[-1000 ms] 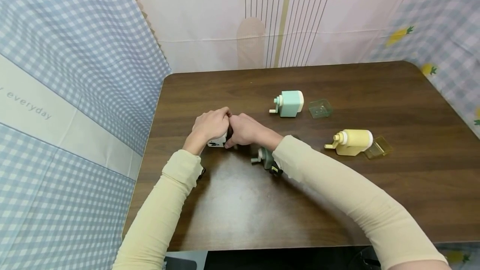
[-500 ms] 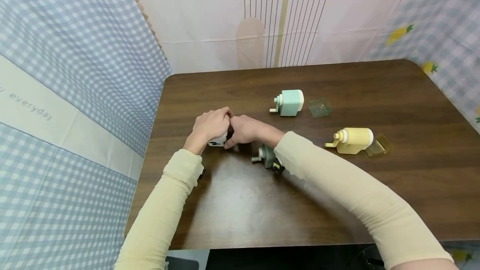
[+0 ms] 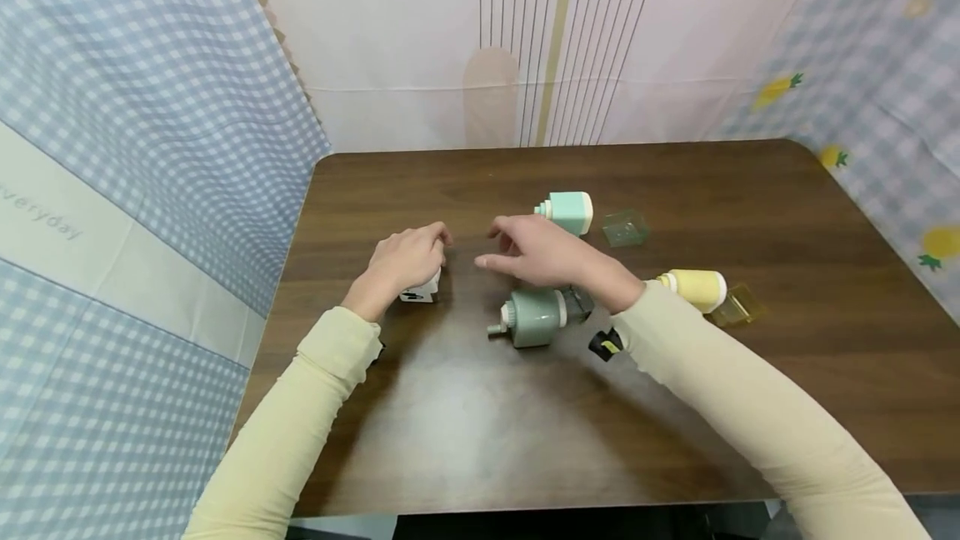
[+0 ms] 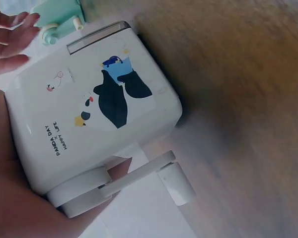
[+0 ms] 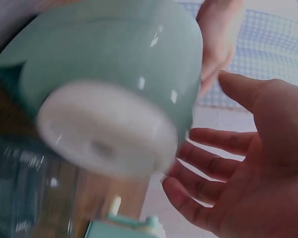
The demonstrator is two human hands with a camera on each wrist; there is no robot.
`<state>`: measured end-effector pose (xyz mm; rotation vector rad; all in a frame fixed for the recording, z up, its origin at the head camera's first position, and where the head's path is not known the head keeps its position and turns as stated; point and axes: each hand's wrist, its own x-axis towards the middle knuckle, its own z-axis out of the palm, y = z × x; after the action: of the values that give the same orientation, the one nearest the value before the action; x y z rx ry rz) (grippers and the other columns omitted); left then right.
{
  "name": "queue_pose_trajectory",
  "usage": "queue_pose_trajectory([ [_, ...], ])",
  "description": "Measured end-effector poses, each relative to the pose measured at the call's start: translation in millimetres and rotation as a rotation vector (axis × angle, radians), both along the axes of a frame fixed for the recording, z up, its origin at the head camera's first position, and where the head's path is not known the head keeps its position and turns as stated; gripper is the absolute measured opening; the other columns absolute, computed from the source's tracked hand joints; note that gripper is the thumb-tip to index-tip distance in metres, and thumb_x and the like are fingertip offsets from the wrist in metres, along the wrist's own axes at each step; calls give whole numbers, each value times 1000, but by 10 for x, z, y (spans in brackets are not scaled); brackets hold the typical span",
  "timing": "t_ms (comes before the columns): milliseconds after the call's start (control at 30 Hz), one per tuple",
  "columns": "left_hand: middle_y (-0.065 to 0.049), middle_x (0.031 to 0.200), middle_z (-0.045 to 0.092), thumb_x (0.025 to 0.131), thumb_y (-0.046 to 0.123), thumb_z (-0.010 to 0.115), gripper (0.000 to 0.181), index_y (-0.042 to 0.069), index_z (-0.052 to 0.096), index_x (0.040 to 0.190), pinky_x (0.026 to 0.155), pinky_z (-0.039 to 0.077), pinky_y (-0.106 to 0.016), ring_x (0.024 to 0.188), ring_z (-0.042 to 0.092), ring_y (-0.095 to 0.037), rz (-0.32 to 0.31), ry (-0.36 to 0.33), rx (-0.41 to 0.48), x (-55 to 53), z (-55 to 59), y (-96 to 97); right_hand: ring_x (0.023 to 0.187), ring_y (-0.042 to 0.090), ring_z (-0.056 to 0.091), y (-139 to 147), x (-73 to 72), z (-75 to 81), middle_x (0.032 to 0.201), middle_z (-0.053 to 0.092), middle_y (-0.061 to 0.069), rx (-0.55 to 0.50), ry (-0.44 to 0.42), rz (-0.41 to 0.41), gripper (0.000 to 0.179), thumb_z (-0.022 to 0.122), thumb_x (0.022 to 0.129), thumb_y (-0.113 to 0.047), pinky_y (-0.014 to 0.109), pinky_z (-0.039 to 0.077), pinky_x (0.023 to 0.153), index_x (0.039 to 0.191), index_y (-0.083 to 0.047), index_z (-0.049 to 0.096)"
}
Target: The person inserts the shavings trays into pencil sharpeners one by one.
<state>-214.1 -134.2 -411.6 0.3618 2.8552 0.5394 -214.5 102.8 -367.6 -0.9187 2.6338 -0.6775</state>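
Observation:
My left hand (image 3: 401, 261) grips a white crank pencil sharpener (image 4: 89, 114) with a panda picture, near the table's left side. In the left wrist view its crank handle (image 4: 139, 173) points away from the palm, and the fingers are partly hidden behind the body. My right hand (image 3: 543, 252) hovers with nothing in it, thumb and fingers spread apart. Just below that hand stands a grey-green pencil sharpener (image 3: 536, 317), its clear tray (image 3: 579, 307) at its right end. The right wrist view shows this sharpener's round white end (image 5: 107, 129) close up.
Farther back is a mint pencil sharpener (image 3: 572, 212), with a clear green tray (image 3: 626, 228) to its right. A yellow pencil sharpener (image 3: 697, 288), partly behind the right forearm, has an amber tray (image 3: 738, 307) beside it. The brown table (image 3: 450, 440) carries everything.
My right hand has left the white pencil sharpener and moved right, its fingers opening. The grey-green pencil sharpener has come more into view. My left hand keeps hold of the white one.

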Motion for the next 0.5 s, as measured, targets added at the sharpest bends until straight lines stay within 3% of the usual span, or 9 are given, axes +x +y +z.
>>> queue_pose_trajectory([
  [167, -7, 132, 69, 111, 22, 27, 44, 16, 63, 136, 89, 54, -56, 116, 67, -35, -9, 23, -57, 33, 59, 2, 97, 22, 69, 225, 49, -14, 105, 73, 7, -66, 74, 21, 42, 54, 112, -39, 44, 55, 89, 128, -2, 67],
  [233, -8, 129, 69, 110, 19, 29, 43, 16, 64, 135, 87, 55, -56, 114, 68, -36, -19, 70, -112, 48, 76, 23, 92, 22, 67, 310, 76, -32, 99, 70, 6, -65, 104, 43, 34, 51, 114, -32, 44, 54, 86, 122, -3, 68],
  [367, -13, 133, 66, 107, 15, 40, 40, 13, 59, 142, 94, 53, -57, 117, 65, -39, -50, 197, -242, 127, 152, 159, 98, 27, 68, 503, 125, -68, 107, 71, 12, -5, 123, 59, 26, 50, 113, -16, 48, 54, 89, 124, 0, 67],
  [433, -14, 136, 65, 110, 19, 42, 38, 10, 57, 144, 98, 51, -57, 119, 64, -39, -91, 252, -239, 210, 200, 290, 107, 30, 69, 608, 139, -78, 117, 71, 17, 24, 104, 61, 27, 50, 111, -11, 50, 55, 94, 128, 3, 66],
  [500, -15, 144, 62, 114, 30, 41, 44, 9, 53, 150, 104, 49, -56, 127, 61, -38, -165, 253, -191, 318, 257, 450, 114, 33, 68, 709, 150, -78, 125, 69, 21, 57, 72, 72, 30, 50, 110, -7, 53, 54, 97, 134, 6, 64],
])
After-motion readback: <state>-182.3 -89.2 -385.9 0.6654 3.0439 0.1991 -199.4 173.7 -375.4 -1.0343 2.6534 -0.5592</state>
